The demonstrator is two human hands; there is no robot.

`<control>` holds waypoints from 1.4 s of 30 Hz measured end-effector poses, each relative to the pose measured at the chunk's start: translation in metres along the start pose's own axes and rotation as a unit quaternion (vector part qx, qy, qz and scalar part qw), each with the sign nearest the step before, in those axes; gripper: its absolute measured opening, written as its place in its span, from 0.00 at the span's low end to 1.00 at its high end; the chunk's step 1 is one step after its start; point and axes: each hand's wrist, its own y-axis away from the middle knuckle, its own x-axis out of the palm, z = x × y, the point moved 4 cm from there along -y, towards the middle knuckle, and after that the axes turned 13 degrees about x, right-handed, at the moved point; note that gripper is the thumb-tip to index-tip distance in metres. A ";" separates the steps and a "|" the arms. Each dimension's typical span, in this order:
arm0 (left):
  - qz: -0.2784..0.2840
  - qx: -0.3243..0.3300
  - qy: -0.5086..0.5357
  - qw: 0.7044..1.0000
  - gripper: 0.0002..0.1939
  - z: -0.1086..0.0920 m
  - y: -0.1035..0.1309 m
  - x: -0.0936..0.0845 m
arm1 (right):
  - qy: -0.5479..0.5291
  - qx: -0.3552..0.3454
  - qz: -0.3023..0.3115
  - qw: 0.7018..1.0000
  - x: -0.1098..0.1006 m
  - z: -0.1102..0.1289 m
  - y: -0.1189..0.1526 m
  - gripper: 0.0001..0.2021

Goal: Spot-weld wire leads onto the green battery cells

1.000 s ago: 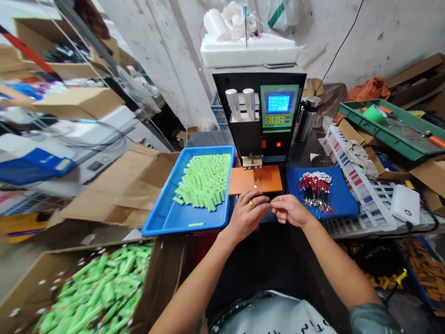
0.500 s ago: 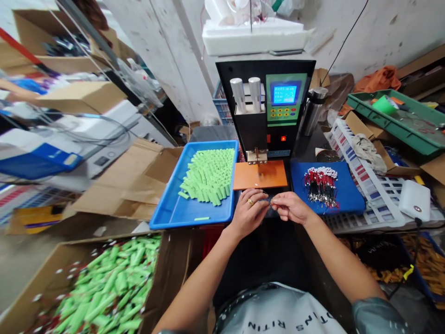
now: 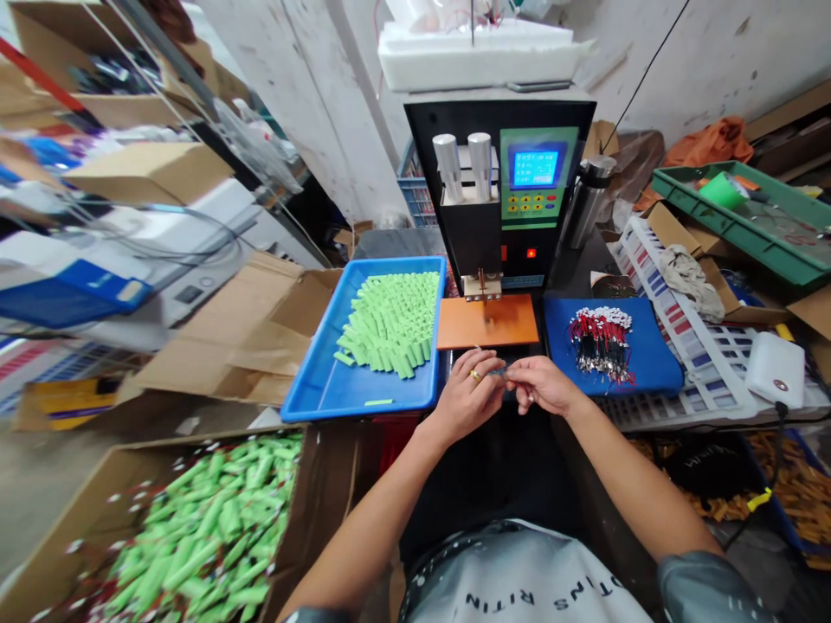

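Note:
In front of the orange plate (image 3: pixel 458 324) of a black spot welding machine (image 3: pixel 471 234), my two hands meet. My left hand (image 3: pixel 473 381), with a ring on one finger, has its fingers curled closed. Fingertips of my right hand (image 3: pixel 537 382) are pinched together right beside it. Something small and thin shows between them, too small to name. To the left, green cylindrical battery cells (image 3: pixel 393 324) stand and lie in a blue tray (image 3: pixel 312 381). On the right, a bundle of red and black wires with white connectors (image 3: pixel 602 342) lies on a blue surface (image 3: pixel 655 368).
A cardboard box (image 3: pixel 84 510) full of green wired packs (image 3: pixel 214 519) stands at lower left. A steel flask (image 3: pixel 590 199) is beside the machine. Further right are a white crate (image 3: pixel 707 355), a green tray (image 3: pixel 746 225) and a white power bank (image 3: pixel 775 370).
The view has shifted slightly. My hands have drawn a little closer together, and the right fingertips now touch the left ones.

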 end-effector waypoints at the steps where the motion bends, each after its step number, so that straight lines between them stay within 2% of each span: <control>1: 0.007 0.000 0.012 1.000 0.06 0.000 -0.001 0.000 | 0.012 -0.001 -0.009 1.000 -0.001 0.000 0.000 0.19; 4: 0.002 -0.039 0.077 0.996 0.05 -0.001 -0.001 -0.004 | 0.021 -0.022 -0.056 0.998 -0.009 0.000 0.001 0.23; 6: -0.023 -0.120 0.130 0.984 0.04 0.001 0.000 -0.006 | 0.016 -0.067 -0.096 0.993 -0.015 0.001 0.005 0.27; 8: -0.045 -0.225 0.183 0.956 0.01 0.003 0.004 -0.007 | 0.029 -0.142 -0.104 0.984 -0.016 0.003 0.012 0.27; 11: -0.047 -0.355 0.257 0.897 0.05 0.006 0.009 -0.004 | 0.093 -0.237 -0.060 0.965 -0.006 0.004 0.022 0.22; 13: -0.038 -0.407 0.308 0.859 0.08 0.007 0.011 -0.001 | 0.126 -0.253 -0.048 0.958 0.003 0.003 0.023 0.21; 16: -0.030 -0.437 0.362 0.823 0.10 0.009 0.015 0.003 | 0.147 -0.253 -0.091 0.952 0.011 0.001 0.019 0.17; 20: -0.011 -0.436 0.370 0.821 0.11 0.007 0.017 0.001 | 0.207 -0.241 -0.128 0.940 0.018 0.001 0.012 0.10; 24: 0.004 -0.423 0.375 0.825 0.10 0.000 0.016 -0.007 | 0.227 -0.233 -0.132 0.936 0.020 -0.001 0.011 0.11; 26: 0.002 -0.414 0.375 0.830 0.10 0.003 0.020 -0.016 | 0.220 -0.227 -0.144 0.938 0.018 -0.002 0.011 0.13; 28: -0.021 -0.421 0.321 0.848 0.13 0.020 0.035 -0.035 | 0.198 -0.224 -0.171 0.939 0.013 -0.003 0.011 0.16; 30: -0.043 -0.448 0.191 0.872 0.14 0.050 0.060 -0.065 | 0.173 -0.225 -0.202 0.937 0.006 -0.004 0.012 0.18; 31: -0.034 -0.461 0.108 0.880 0.12 0.067 0.074 -0.081 | 0.163 -0.226 -0.214 0.936 0.002 -0.005 0.012 0.18; 32: -0.002 -0.481 0.027 0.876 0.10 0.084 0.088 -0.096 | 0.158 -0.225 -0.222 0.936 -0.001 -0.006 0.012 0.19; 34: 0.140 -0.518 -0.095 0.838 0.12 0.118 0.115 -0.118 | 0.154 -0.220 -0.227 0.936 -0.007 -0.008 0.011 0.19; 36: 0.280 -0.517 -0.150 0.795 0.16 0.143 0.132 -0.129 | 0.157 -0.213 -0.226 0.937 -0.010 -0.010 0.010 0.20; 37: 0.326 -0.510 -0.159 0.779 0.17 0.151 0.136 -0.131 | 0.159 -0.211 -0.225 0.938 -0.009 -0.011 0.009 0.20; 39: 0.371 -0.500 -0.159 0.766 0.19 0.161 0.139 -0.130 | 0.160 -0.210 -0.220 0.939 -0.007 -0.011 0.008 0.21; 42: 0.385 -0.500 -0.155 0.760 0.20 0.163 0.138 -0.122 | 0.151 -0.207 -0.217 0.942 -0.003 -0.012 0.008 0.22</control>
